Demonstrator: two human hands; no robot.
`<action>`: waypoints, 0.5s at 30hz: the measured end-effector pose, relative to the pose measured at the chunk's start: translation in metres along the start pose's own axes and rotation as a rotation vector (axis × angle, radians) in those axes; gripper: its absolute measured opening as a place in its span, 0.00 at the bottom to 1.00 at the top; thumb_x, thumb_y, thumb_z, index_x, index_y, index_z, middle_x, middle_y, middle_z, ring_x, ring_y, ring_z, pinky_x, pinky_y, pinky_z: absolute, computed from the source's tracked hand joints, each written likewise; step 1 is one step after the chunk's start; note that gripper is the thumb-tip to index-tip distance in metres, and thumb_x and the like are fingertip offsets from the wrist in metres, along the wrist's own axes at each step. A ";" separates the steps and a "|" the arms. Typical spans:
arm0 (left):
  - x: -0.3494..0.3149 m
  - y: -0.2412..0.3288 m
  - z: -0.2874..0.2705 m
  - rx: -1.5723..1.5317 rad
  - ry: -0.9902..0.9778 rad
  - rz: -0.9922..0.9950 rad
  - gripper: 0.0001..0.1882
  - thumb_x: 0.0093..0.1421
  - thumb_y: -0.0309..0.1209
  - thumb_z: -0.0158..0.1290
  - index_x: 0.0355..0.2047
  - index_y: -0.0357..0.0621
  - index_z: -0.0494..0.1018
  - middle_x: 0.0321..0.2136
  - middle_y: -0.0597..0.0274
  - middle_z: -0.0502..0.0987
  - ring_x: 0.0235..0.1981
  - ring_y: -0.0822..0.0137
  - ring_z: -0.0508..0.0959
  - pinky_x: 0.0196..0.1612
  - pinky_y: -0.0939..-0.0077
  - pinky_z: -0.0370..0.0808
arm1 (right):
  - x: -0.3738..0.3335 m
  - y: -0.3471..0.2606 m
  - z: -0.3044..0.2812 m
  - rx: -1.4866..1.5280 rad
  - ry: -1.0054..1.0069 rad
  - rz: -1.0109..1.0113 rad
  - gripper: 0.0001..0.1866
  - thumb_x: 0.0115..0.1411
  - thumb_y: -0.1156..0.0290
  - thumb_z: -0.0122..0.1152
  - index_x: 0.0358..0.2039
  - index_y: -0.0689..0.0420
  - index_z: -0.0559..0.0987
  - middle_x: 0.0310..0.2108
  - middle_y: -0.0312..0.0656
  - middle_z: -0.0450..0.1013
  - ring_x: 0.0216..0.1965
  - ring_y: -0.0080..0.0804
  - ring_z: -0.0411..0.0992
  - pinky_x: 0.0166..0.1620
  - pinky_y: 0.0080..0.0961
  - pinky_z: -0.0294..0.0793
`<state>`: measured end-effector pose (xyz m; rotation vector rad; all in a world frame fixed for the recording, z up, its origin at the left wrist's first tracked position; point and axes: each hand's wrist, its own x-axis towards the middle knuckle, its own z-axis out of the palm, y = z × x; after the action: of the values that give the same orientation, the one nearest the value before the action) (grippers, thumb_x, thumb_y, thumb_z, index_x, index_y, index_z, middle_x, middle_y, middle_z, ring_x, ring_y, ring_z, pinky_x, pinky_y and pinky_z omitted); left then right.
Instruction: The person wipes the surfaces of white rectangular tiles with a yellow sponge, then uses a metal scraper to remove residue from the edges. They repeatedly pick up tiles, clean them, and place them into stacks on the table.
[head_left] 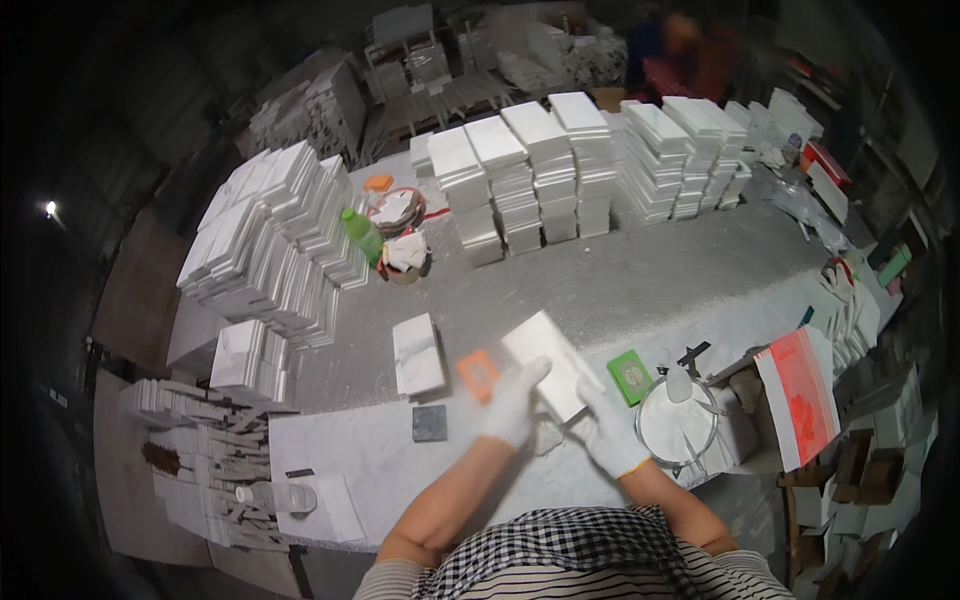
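Observation:
A white rectangular tile [545, 350] is tilted between my two hands in front of me. My left hand [515, 405], in a white glove, is closed at the tile's left edge. An orange block [478, 375], smeared by motion, is right beside its fingers; I cannot tell if they touch. My right hand [612, 435], gloved in white with a yellow cuff edge, grips the tile's lower right side. Left of my hands lie a short pile of grey-veined white tiles [418, 355] and a small dark grey block [430, 423].
Tall tile stacks [535, 150] line the table's far side; more stacks [265, 240] stand left. A green block [629, 376] lies near a round pot [677, 425] and an open carton [797, 400] at right. A green bottle [361, 236] stands far left, a clear bottle [277, 497] near left.

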<state>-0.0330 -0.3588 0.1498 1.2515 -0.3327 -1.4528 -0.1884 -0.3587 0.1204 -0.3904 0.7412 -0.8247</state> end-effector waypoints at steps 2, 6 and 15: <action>0.019 0.006 0.014 0.111 -0.019 0.042 0.27 0.63 0.39 0.59 0.56 0.32 0.70 0.46 0.54 0.79 0.46 0.62 0.79 0.50 0.64 0.76 | 0.013 -0.013 0.001 0.057 0.017 -0.086 0.28 0.69 0.62 0.57 0.66 0.60 0.67 0.60 0.46 0.71 0.57 0.35 0.73 0.56 0.33 0.78; 0.063 0.014 0.040 0.179 -0.233 0.072 0.27 0.62 0.43 0.59 0.51 0.32 0.74 0.45 0.55 0.78 0.45 0.63 0.76 0.49 0.64 0.73 | 0.042 -0.045 -0.010 0.079 0.033 -0.288 0.29 0.69 0.64 0.58 0.66 0.64 0.65 0.60 0.48 0.70 0.59 0.39 0.72 0.57 0.37 0.78; 0.069 -0.029 0.037 0.444 -0.262 0.168 0.38 0.62 0.39 0.61 0.64 0.33 0.57 0.44 0.49 0.75 0.47 0.60 0.77 0.47 0.63 0.77 | 0.111 -0.127 -0.065 0.255 0.160 -0.503 0.31 0.65 0.67 0.63 0.65 0.65 0.66 0.61 0.52 0.69 0.61 0.45 0.70 0.61 0.42 0.74</action>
<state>-0.0652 -0.4226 0.1074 1.3399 -0.9570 -1.4432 -0.2510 -0.5274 0.1005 -0.2850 0.6822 -1.4212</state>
